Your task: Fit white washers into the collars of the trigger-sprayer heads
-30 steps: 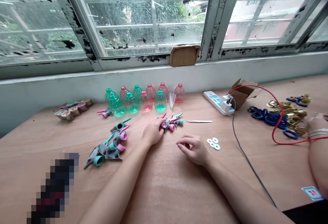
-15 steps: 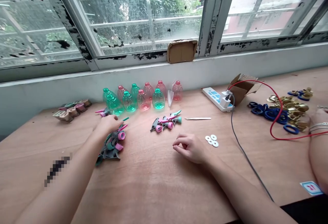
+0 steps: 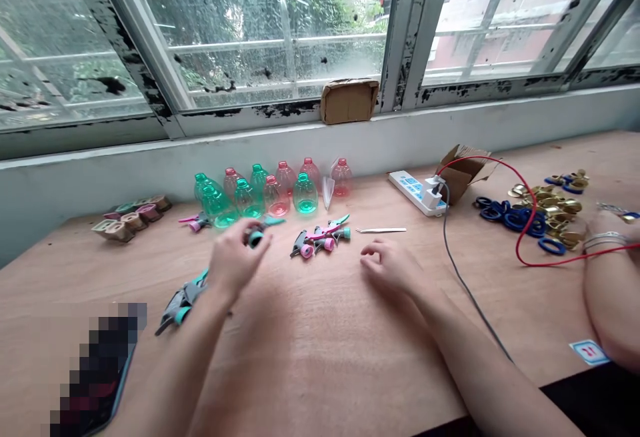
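Teal-and-grey plastic spray nozzle (image 3: 255, 239) held in left hand (image 3: 234, 260), left of 3 grey-pink-teal plastic nozzles (image 3: 328, 244) on desk (image 3: 310, 357); right hand (image 3: 393, 267) loosely curled, right of those 3, cannot tell contents.

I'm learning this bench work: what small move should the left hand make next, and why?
Probably set down the teal-collared sprayer head beside the three grouped sprayer heads: the left hand holds it just to their left in this view.

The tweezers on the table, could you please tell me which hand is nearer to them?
Right. The right hand is just on the near side of the tweezers; the left hand is farther away, left of three spray heads, holding a teal-levered spray head.
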The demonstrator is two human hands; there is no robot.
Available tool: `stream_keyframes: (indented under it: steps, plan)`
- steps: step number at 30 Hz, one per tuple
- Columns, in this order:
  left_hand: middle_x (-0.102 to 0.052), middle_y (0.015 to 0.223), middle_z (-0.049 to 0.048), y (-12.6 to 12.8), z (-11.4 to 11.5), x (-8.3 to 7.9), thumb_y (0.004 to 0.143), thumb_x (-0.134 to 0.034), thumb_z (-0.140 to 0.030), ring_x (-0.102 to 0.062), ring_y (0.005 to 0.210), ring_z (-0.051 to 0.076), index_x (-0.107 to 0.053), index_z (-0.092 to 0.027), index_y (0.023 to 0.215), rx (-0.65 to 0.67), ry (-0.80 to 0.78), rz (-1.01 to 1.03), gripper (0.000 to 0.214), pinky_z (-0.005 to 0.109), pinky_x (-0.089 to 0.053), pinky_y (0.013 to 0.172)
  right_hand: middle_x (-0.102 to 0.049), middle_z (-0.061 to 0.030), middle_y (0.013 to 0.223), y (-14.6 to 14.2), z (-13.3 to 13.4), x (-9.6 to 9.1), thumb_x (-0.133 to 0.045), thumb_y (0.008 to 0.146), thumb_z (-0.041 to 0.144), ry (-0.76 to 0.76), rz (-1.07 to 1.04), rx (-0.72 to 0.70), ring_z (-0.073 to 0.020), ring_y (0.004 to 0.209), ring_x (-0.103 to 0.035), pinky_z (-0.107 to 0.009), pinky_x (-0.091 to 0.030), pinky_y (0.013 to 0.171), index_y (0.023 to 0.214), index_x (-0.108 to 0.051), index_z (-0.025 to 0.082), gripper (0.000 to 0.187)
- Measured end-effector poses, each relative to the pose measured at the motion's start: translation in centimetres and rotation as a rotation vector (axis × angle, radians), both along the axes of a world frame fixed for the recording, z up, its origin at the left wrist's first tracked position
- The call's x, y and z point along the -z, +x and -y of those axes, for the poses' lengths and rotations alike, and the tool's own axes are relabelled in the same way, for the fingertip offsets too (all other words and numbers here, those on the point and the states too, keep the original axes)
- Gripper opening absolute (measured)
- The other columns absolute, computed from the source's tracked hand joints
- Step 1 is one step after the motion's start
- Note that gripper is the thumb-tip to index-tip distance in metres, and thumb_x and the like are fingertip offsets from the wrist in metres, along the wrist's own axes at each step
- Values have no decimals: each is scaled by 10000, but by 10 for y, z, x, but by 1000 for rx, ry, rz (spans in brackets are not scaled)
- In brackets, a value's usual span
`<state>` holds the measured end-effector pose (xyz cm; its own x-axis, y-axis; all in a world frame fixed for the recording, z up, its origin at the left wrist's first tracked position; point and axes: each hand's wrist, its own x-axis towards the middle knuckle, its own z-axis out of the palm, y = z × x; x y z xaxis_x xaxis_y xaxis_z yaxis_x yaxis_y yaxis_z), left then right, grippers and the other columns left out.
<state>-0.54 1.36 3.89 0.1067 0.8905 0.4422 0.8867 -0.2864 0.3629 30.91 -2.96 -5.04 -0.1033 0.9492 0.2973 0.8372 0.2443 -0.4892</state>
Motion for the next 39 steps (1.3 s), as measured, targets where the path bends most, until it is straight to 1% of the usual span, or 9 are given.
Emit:
stream_keyframes:
  steps: [4, 7, 10, 15, 20, 25, 31, 35, 39]
  plan:
    - [-734, 946, -5, 40, 37, 41, 838, -570, -317, -673, 781, 177, -665, -237, 953, 275, -26, 6, 168, 265, -496, 762, -707, -86, 948, 34, -3, -6, -646, 788, 276, -154, 92, 144, -228, 884, -635, -292, -434, 724, 929, -727, 189, 184]
    - [-738, 937, 19, 50, 42, 69, 840, -589, -335, -683, 800, 191, -664, -223, 936, 328, -12, 13, 165, 264, -494, 734, -715, -71, 918, 53, 0, -12, -654, 758, 247, -370, 104, 189, -205, 827, -644, -262, -432, 663, 926, -725, 182, 194]
    - [-739, 926, 25, 52, 41, 82, 864, -581, -392, -693, 783, 195, -670, -225, 978, 316, -34, 4, 221, 258, -489, 678, -710, -48, 882, 62, 1, -13, -670, 717, 211, -517, 42, 190, -168, 752, -644, -226, -426, 587, 915, -714, 177, 206]
    - [-716, 1059, 3, 51, 39, 86, 880, -583, -418, -687, 909, 207, -673, -286, 1046, 361, -106, 14, 230, 264, -502, 754, -698, -38, 821, 66, -1, -9, -673, 699, 219, -548, -12, 188, -153, 678, -636, -220, -418, 535, 867, -703, 175, 176]
    - [-668, 1129, 7, 47, 36, 86, 844, -612, -258, -631, 1033, 202, -605, -270, 1123, 499, -191, 96, 280, 286, -477, 874, -701, -38, 781, 73, 1, -8, -659, 730, 303, -591, -67, 143, -158, 671, -637, -229, -433, 546, 854, -683, 174, 180]
    - [-666, 1104, -2, 43, 38, 86, 820, -602, -205, -628, 958, 175, -613, -269, 1110, 616, -271, 101, 297, 263, -465, 824, -693, -42, 722, 76, 2, -5, -679, 697, 288, -637, -134, 115, -156, 632, -623, -232, -439, 526, 792, -665, 158, 161]
    - [-717, 896, -14, 43, 41, 91, 813, -633, -315, -636, 718, 156, -661, -275, 1071, 576, -349, 18, 262, 247, -440, 649, -651, -24, 658, 68, 0, -2, -693, 683, 272, -643, -252, 79, -127, 551, -567, -219, -410, 465, 720, -621, 154, 144]
    - [-731, 994, -18, 46, 44, 95, 802, -605, -227, -669, 832, 169, -671, -281, 1045, 609, -317, 19, 258, 249, -449, 719, -560, 28, 590, 52, 3, -10, -714, 706, 317, -622, -435, -34, -91, 487, -483, -202, -337, 422, 727, -579, 168, 202]
    - [-738, 933, -25, 53, 49, 90, 804, -597, -243, -662, 772, 168, -679, -287, 1020, 489, -373, 91, 235, 251, -450, 685, -558, 32, 632, 16, 8, -18, -786, 671, 317, -514, -692, -199, -82, 557, -489, -203, -373, 499, 722, -589, 162, 256]
